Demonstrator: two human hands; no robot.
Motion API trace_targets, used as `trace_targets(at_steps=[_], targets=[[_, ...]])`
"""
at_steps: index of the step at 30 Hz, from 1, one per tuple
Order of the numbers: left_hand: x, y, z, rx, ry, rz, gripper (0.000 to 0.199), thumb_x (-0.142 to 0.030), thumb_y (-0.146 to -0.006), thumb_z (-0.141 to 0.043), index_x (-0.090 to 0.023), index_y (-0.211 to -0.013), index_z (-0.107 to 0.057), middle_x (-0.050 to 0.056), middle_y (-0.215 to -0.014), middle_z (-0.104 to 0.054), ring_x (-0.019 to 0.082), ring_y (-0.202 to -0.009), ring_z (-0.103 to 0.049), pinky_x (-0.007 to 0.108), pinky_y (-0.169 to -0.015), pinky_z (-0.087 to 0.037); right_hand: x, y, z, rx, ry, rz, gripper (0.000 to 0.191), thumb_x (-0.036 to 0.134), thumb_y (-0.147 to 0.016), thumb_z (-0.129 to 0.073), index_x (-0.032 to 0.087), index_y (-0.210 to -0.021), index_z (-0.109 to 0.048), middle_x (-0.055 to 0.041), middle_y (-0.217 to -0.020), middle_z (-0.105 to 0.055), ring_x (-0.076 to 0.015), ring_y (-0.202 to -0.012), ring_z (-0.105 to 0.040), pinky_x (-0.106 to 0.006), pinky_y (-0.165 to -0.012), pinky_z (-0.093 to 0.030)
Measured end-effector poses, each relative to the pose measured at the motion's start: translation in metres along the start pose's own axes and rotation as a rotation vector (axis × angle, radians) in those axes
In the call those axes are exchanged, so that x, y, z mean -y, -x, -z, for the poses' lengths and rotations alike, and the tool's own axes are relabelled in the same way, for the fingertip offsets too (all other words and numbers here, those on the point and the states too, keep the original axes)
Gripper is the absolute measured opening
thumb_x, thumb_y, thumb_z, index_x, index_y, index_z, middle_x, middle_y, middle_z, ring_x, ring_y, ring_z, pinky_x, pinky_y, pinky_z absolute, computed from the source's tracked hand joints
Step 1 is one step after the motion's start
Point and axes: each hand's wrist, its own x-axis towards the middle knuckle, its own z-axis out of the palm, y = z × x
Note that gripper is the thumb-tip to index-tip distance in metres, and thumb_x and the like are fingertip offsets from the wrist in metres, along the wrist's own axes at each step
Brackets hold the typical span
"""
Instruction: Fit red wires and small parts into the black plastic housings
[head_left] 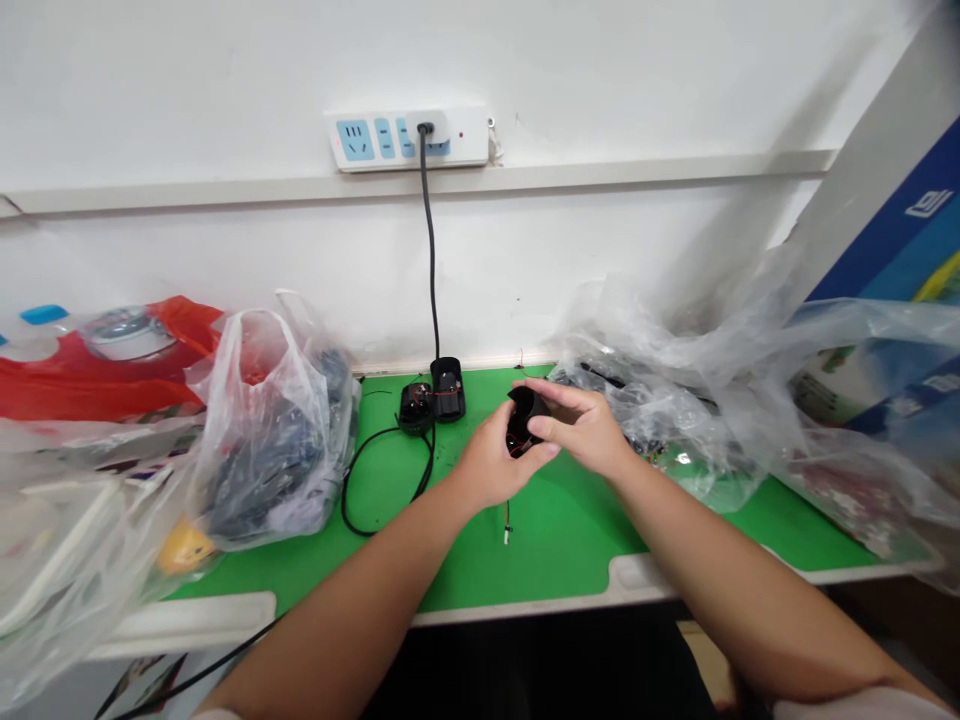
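Over the middle of the green table top, both my hands are closed around a black plastic housing (pixel 524 408) with a curved, hollow shape. My left hand (pixel 496 458) grips its left and lower side, thumb across the near edge. From the right, my right hand (pixel 579 428) holds it between thumb and fingers. Thin red wire shows inside the housing, and a thin cable with a white connector (pixel 506 535) hangs or lies below it. Left of my hands, a black housing with red wires (pixel 415 406) lies beside another black shell (pixel 448 390).
A white power strip (pixel 409 138) on the wall holds a plug with a black cord (pixel 431 250) running down to the table. A filled plastic bag (pixel 274 440) and a red bag (pixel 97 385) stand left. Clear bags (pixel 660 390) of parts lie right. The green table (pixel 517 580) has a white edge.
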Motion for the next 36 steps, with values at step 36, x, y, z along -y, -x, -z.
trace_targets(at_steps=[36], targets=[[0.002, 0.005, 0.006, -0.312, -0.437, -0.073, 0.063, -0.02, -0.074, -0.056, -0.012, -0.133, -0.034, 0.017, -0.119, -0.05, 0.03, -0.115, -0.047, 0.045, -0.099, -0.037, -0.018, 0.003, -0.015, 0.017, 0.37, -0.078, 0.024, 0.032, -0.082, -0.049, 0.018, -0.064, -0.056, 0.0015, -0.053, -0.055, -0.0128, -0.049, -0.049, -0.025, -0.05, -0.04]])
